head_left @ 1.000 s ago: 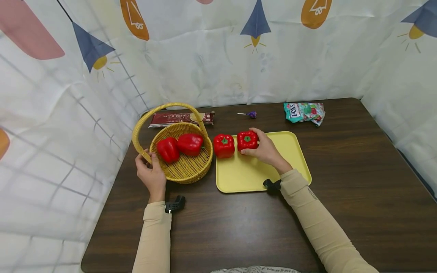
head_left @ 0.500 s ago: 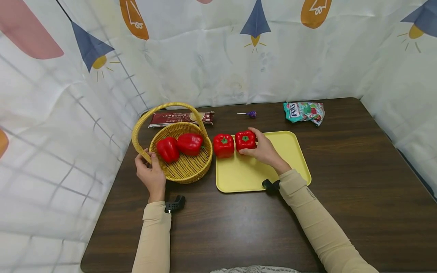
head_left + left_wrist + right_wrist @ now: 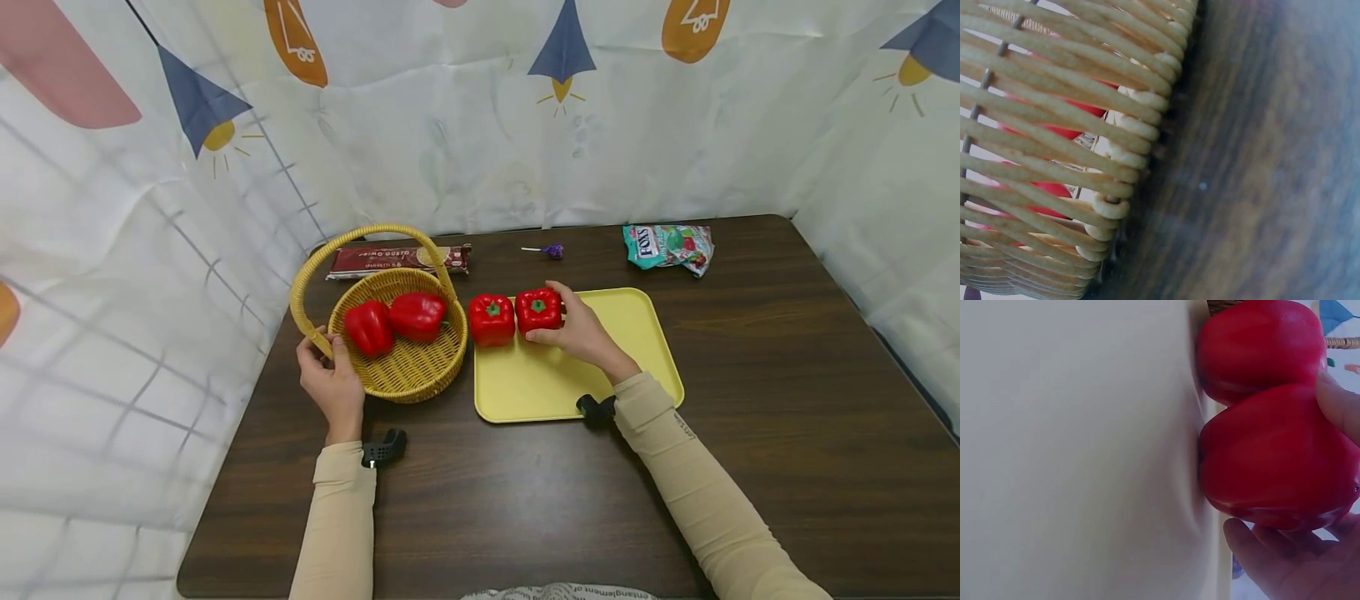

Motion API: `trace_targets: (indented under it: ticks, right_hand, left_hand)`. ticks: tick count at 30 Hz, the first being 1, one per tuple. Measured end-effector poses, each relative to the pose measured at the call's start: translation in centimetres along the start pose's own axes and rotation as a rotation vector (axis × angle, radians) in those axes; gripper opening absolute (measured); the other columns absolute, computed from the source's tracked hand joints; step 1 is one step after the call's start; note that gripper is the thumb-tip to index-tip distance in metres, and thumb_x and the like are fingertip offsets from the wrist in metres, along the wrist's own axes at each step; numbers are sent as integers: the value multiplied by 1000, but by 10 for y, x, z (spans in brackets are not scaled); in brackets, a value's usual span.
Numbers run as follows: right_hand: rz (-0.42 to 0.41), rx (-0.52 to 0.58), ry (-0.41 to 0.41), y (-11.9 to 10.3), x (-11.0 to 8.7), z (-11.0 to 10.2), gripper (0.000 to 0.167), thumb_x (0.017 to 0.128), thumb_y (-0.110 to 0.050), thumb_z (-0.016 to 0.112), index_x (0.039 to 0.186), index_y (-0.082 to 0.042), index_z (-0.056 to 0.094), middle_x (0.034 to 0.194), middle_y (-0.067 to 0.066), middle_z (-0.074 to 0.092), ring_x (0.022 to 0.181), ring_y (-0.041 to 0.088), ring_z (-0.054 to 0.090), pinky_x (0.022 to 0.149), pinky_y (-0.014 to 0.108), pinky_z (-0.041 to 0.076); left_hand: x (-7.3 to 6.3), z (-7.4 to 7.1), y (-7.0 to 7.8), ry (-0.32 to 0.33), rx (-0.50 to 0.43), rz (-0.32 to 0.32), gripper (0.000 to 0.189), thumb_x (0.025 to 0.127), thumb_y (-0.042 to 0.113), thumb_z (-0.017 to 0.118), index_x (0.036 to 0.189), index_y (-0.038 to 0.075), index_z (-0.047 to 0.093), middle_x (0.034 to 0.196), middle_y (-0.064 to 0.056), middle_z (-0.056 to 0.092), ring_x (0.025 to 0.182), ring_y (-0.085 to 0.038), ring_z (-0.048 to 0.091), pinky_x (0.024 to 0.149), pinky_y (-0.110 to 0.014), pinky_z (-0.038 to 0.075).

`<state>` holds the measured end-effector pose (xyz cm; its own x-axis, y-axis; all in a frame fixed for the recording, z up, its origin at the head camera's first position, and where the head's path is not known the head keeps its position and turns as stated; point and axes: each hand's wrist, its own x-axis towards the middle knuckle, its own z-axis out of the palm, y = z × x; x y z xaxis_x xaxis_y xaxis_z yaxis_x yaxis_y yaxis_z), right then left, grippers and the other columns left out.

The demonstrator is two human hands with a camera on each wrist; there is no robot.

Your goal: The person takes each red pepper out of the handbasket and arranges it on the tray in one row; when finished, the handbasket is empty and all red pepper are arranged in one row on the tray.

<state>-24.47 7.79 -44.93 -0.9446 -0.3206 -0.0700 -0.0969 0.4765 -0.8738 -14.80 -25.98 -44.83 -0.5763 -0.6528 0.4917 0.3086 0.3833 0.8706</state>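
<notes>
My left hand point(image 3: 335, 385) grips the base of the yellow wicker basket's point(image 3: 408, 379) handle on its near left side. Two red bell peppers lie in the basket, one on the left point(image 3: 369, 328) and one on the right point(image 3: 417, 317). On the left part of the yellow tray point(image 3: 585, 387) stand two more red bell peppers, side by side with stems up. My right hand point(image 3: 581, 333) holds the right one point(image 3: 537, 309) between thumb and fingers; its neighbour point(image 3: 491, 321) is beside the basket. In the right wrist view the held pepper point(image 3: 1279, 456) sits against the tray surface.
Behind the basket lies a dark red spaghetti pack point(image 3: 367, 262). A purple-wrapped lollipop point(image 3: 553, 251) and a teal candy bag point(image 3: 667, 248) lie along the back of the brown table point(image 3: 787, 400). A printed curtain point(image 3: 465, 150) hangs behind and at the left.
My right hand has shifted slightly left with its bell pepper, bringing it closer to the neighbouring pepper. The left hand and the basket have stayed in place.
</notes>
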Motion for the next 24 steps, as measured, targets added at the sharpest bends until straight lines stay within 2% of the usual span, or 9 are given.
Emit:
trace_targets:
  ticks: [7,10,18,24]
  right_hand:
    - [-3,2,-16,-3,-2,-5,98,79,-30,82,154,-14,22,151,13,34,133,37,40,101,49,44]
    - [-38,-6,8,-10,-6,-10,97,79,-31,82,154,-13,22,153,13,34,135,38,37,104,52,40]
    - [-225,29,191,-36,-21,-19,74,86,-25,76,148,-8,38,146,14,43,133,34,40,111,48,31]
    - [-371,133,279,-56,-23,-1,56,87,-18,74,138,-8,52,138,9,52,126,26,48,107,47,37]
  left_hand:
    - [0,1,-1,0,7,4,31,96,2,57,121,-15,52,106,-30,59,91,-9,55,78,-19,44]
    - [1,1,-1,4,6,5,30,96,2,57,120,-15,52,106,-30,59,91,-9,55,79,-19,44]
    - [0,1,-2,3,4,-3,31,96,1,56,121,-16,52,105,-30,59,91,-7,54,81,-23,43]
    - [-1,3,-1,6,2,-18,31,96,2,57,122,-15,52,107,-30,59,91,-9,55,79,-21,44]
